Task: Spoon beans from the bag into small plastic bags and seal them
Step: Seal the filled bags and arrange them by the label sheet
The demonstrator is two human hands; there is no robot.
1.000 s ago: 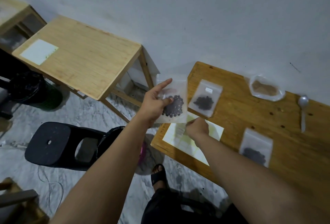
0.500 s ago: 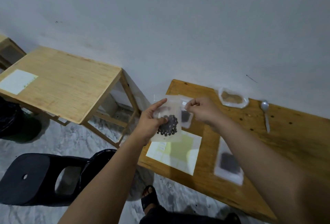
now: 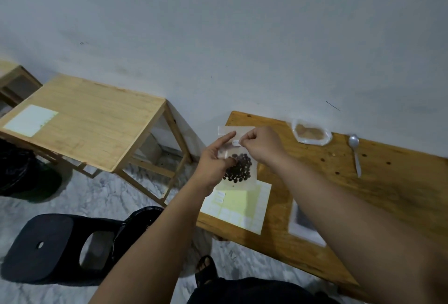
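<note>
My left hand point(image 3: 215, 163) holds a small clear plastic bag point(image 3: 238, 173) of dark beans upright over the near-left corner of the wooden table point(image 3: 339, 182). My right hand point(image 3: 260, 145) pinches a small white sticker point(image 3: 236, 143) against the upper part of that bag. A yellow label sheet point(image 3: 238, 209) lies flat just below the bag. At the back of the table a larger clear bag point(image 3: 311, 134) with brown contents lies open, and a plastic spoon point(image 3: 355, 151) lies to its right. Another filled small bag point(image 3: 303, 223) lies partly under my right forearm.
A second, lighter wooden table point(image 3: 92, 122) with a white sheet point(image 3: 30, 120) stands to the left by the wall. A black plastic stool point(image 3: 48, 248) lies on the marble floor at lower left, with a black bag next to it. My sandalled foot point(image 3: 206, 267) shows below.
My right hand rose from the label sheet to the top of the held bag and now presses a white sticker on it. The view tilted upward toward the wall.
</note>
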